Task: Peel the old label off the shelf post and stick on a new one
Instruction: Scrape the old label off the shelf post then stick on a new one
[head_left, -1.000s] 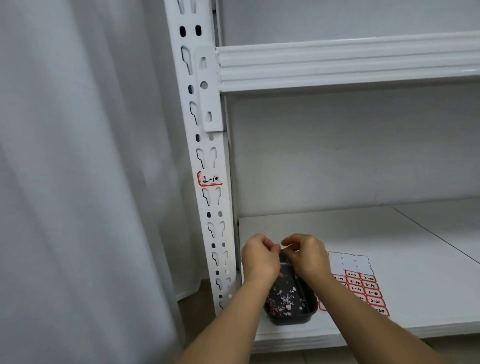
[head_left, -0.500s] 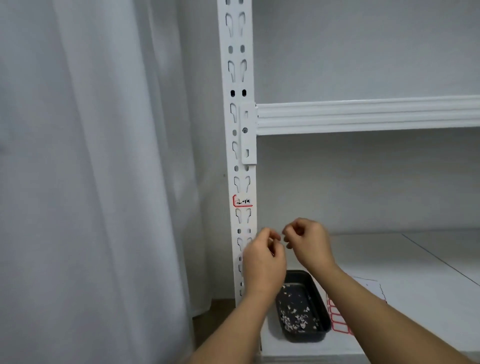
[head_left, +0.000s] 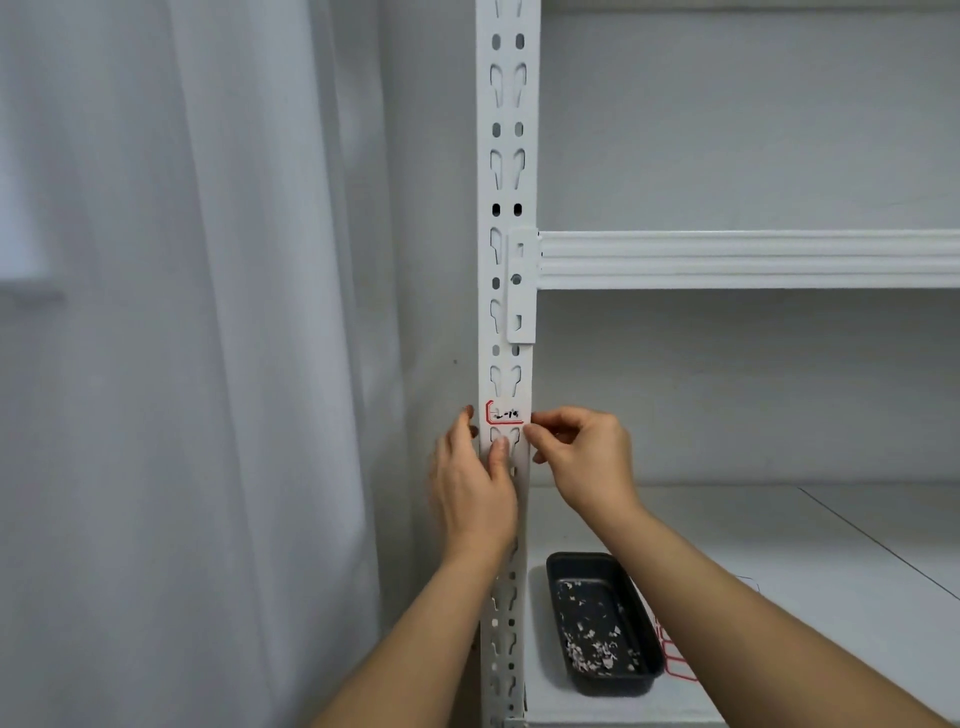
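White shelf post (head_left: 506, 312) | left hand (head_left: 470, 488) wraps post below old label (head_left: 505, 413), thumb pressing | right hand (head_left: 582, 457) fingertips pinch label's right edge

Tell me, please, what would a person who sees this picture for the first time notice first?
Two bare hands meet at a white slotted shelf post in the middle: the left hand grips the post just below a red-edged label, and the right hand has its fingertips at the label's right edge. Lower right, a black tray of white paper scraps sits on the shelf.
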